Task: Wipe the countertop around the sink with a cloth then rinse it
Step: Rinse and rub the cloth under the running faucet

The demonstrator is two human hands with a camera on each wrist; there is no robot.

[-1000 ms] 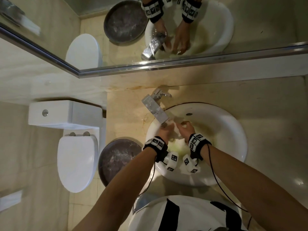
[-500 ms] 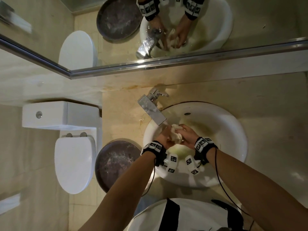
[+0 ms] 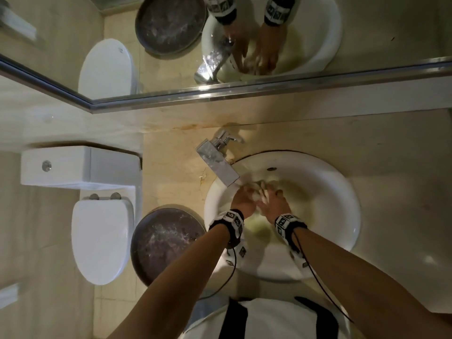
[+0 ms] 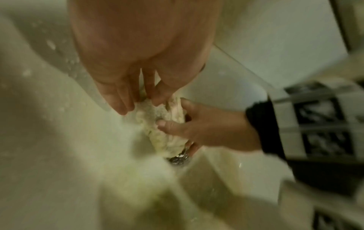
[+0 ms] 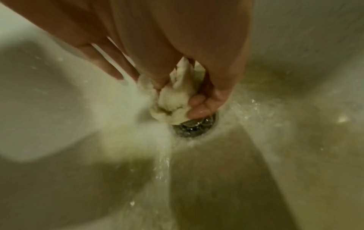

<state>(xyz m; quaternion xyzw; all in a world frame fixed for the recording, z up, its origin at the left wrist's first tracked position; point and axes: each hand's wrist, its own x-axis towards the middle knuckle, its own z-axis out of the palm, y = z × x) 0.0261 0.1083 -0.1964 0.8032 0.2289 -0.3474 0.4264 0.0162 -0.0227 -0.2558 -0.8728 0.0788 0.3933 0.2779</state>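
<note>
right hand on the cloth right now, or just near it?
Touching. The right wrist view shows the right hand with thumb and fingers curled round the bunched cloth above the drain; no gap shows between them.

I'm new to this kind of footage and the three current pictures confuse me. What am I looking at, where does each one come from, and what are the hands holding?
No machine here: a person wears three cameras. The wide picture comes from the head, looking down at a white sink set in a beige countertop, below a mirror. Beside it stand a toilet and a dark round basin on the floor. The patterned bands on the wrists carry the other two cameras, each looking along one hand.

Both hands grip one wadded pale cloth in the water running from the faucet, just above the drain. The left hand pinches its upper part; the right hand curls around it. The close pictures are blurred, so finer detail is unclear.
</note>
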